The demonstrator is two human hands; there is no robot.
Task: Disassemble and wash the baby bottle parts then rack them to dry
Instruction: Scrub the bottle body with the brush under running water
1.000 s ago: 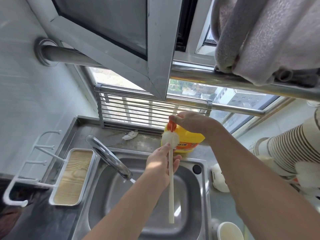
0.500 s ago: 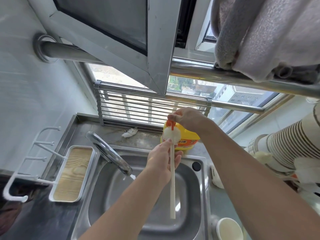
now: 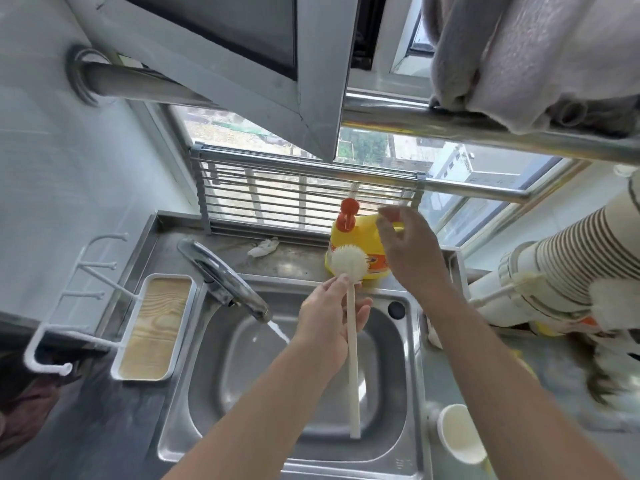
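Bottle brush [image 3: 349,263] standing upright over sink [image 3: 214,393], left hand [image 3: 329,327] gripping its handle. Right hand [image 3: 408,247] hovering loose-fingered, holding nothing, beside yellow detergent bottle [image 3: 360,233].

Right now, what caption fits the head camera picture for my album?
Left hand holds a white bottle brush over the sink; right hand hovers open near the yellow soap bottle.
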